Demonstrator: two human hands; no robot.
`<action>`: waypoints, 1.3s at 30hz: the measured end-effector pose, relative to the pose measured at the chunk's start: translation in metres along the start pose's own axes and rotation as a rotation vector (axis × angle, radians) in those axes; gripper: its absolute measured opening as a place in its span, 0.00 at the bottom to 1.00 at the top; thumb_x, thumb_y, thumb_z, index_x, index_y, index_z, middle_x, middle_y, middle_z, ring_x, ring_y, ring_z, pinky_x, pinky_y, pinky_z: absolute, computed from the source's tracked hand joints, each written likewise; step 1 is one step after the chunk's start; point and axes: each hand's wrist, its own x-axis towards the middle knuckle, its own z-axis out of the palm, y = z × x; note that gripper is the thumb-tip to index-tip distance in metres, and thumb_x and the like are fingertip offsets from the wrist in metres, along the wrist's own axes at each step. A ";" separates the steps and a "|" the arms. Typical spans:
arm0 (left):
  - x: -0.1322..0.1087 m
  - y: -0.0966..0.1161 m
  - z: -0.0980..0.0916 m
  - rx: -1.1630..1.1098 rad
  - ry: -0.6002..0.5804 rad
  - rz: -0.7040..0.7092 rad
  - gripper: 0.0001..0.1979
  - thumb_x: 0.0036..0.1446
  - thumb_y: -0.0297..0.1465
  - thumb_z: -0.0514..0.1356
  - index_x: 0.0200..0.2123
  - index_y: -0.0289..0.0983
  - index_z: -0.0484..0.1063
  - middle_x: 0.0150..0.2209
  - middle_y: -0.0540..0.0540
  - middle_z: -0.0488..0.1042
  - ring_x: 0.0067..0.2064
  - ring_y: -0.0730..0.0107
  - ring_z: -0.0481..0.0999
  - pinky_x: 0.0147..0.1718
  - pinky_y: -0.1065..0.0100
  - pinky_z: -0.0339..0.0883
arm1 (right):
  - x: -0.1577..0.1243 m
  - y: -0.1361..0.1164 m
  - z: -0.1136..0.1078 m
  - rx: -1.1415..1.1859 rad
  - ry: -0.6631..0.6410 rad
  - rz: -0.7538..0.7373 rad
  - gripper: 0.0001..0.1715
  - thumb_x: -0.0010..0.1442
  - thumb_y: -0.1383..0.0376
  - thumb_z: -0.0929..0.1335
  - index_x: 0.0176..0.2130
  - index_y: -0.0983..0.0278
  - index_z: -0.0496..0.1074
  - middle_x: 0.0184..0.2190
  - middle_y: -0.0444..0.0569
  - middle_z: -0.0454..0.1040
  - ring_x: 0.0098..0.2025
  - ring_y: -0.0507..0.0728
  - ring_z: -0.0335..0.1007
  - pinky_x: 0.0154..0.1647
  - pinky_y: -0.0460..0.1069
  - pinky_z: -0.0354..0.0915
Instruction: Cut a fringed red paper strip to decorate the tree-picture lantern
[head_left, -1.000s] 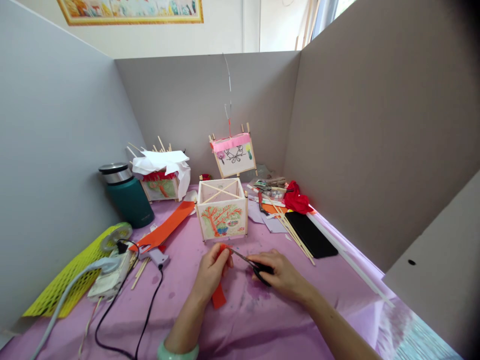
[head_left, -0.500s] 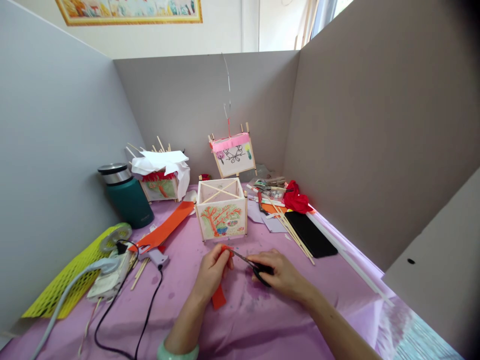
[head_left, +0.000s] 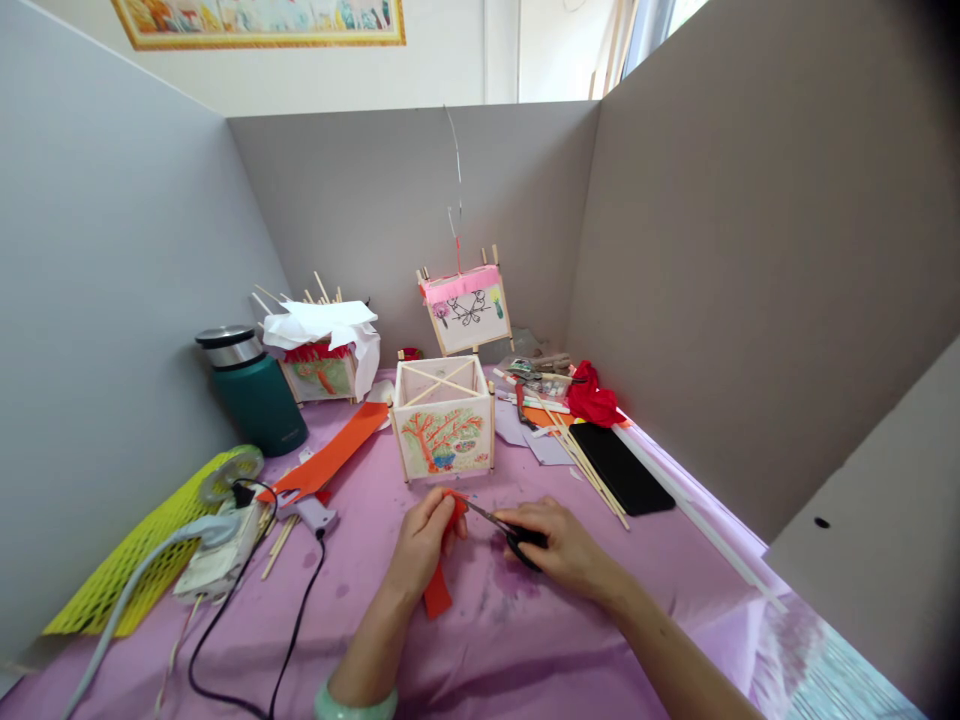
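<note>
My left hand (head_left: 421, 545) is closed round a strip of red-orange paper (head_left: 437, 596), whose lower end hangs below the fingers. My right hand (head_left: 564, 547) grips the black handles of a pair of scissors (head_left: 501, 526). The blades point left and meet the top of the strip at my left fingertips. Both hands rest low over the pink table cover (head_left: 480, 650), just in front of a small paper lantern box (head_left: 444, 417) with a red tree drawn on its face.
A green flask (head_left: 255, 392), a yellow mesh sheet (head_left: 135, 550), a glue gun with a black cord (head_left: 300, 600) and a long orange strip (head_left: 330, 455) lie left. Two more lanterns (head_left: 469, 310) stand behind. Wooden sticks (head_left: 585, 460), red cloth (head_left: 592, 397) and a black slab (head_left: 619, 465) lie right. Grey partition walls enclose the table.
Almost nothing differs. My hands stay in place with the scissors at the top of the strip; the left fingers shift slightly.
</note>
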 end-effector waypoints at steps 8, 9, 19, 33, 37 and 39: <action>0.001 -0.002 -0.001 0.060 0.017 0.009 0.17 0.59 0.42 0.53 0.26 0.36 0.66 0.21 0.52 0.68 0.19 0.77 0.60 0.20 0.72 0.50 | 0.000 0.001 0.001 -0.012 0.002 -0.003 0.19 0.58 0.68 0.67 0.49 0.57 0.74 0.34 0.45 0.79 0.35 0.55 0.72 0.42 0.50 0.57; 0.001 -0.003 -0.002 0.065 0.015 0.012 0.17 0.59 0.42 0.52 0.26 0.36 0.66 0.22 0.52 0.68 0.20 0.77 0.60 0.20 0.72 0.50 | 0.000 0.001 0.001 -0.014 0.000 -0.004 0.18 0.58 0.68 0.67 0.49 0.58 0.74 0.34 0.45 0.79 0.35 0.55 0.72 0.42 0.51 0.58; -0.001 -0.004 -0.002 0.067 0.019 0.022 0.18 0.59 0.42 0.53 0.24 0.36 0.66 0.21 0.52 0.67 0.19 0.77 0.60 0.20 0.72 0.50 | 0.000 0.003 0.002 -0.017 -0.004 -0.003 0.18 0.59 0.67 0.66 0.49 0.57 0.74 0.34 0.46 0.79 0.35 0.55 0.72 0.43 0.51 0.58; 0.000 -0.001 -0.004 0.029 0.117 0.062 0.17 0.59 0.43 0.53 0.26 0.36 0.67 0.23 0.50 0.69 0.22 0.75 0.62 0.22 0.72 0.55 | 0.000 -0.007 -0.004 -0.010 -0.003 0.032 0.19 0.56 0.67 0.68 0.49 0.58 0.74 0.34 0.45 0.79 0.34 0.55 0.71 0.41 0.50 0.59; -0.001 0.002 -0.002 0.045 0.148 0.075 0.18 0.59 0.44 0.53 0.24 0.37 0.67 0.22 0.50 0.68 0.21 0.75 0.62 0.22 0.72 0.55 | 0.000 -0.006 -0.004 -0.015 -0.006 0.021 0.20 0.55 0.67 0.68 0.48 0.58 0.74 0.33 0.45 0.78 0.34 0.55 0.70 0.41 0.50 0.59; -0.001 0.002 -0.002 0.059 0.130 0.065 0.19 0.59 0.44 0.53 0.24 0.37 0.67 0.22 0.50 0.68 0.21 0.75 0.62 0.22 0.72 0.55 | 0.000 -0.005 -0.004 -0.013 -0.003 0.018 0.19 0.56 0.67 0.68 0.48 0.57 0.74 0.33 0.45 0.78 0.34 0.55 0.70 0.40 0.50 0.58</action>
